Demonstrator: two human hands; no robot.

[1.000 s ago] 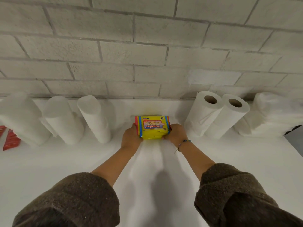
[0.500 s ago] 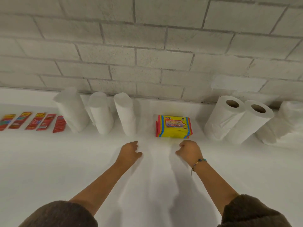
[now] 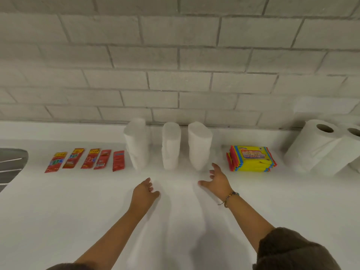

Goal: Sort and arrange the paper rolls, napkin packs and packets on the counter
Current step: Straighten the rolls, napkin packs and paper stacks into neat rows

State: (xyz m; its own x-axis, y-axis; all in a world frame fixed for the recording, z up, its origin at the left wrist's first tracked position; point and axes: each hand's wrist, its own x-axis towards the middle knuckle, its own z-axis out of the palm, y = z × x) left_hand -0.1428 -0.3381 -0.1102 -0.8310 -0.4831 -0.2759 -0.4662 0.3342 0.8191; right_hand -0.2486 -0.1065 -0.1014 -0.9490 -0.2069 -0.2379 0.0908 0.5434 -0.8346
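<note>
Three white napkin packs stand upright against the wall: left (image 3: 136, 143), middle (image 3: 171, 146), right (image 3: 199, 145). A yellow packet stack (image 3: 251, 158) with red and blue edges lies flat to their right. Two paper rolls (image 3: 311, 147) lean at the far right. Several red sachets (image 3: 85, 159) lie in a row on the left. My left hand (image 3: 145, 192) hovers over the white counter (image 3: 78, 211), fingers loose, holding nothing. My right hand (image 3: 217, 181) is spread open just in front of the right napkin pack, apart from it.
A grey brick wall (image 3: 175, 65) backs the counter. A metal sink edge (image 3: 11, 162) shows at the far left. Another paper roll (image 3: 354, 141) is cut off by the right border.
Both hands let go of the yellow packet stack and drew back, then shifted left toward the napkin packs. The camera view panned left, bringing the red sachets and sink into sight.
</note>
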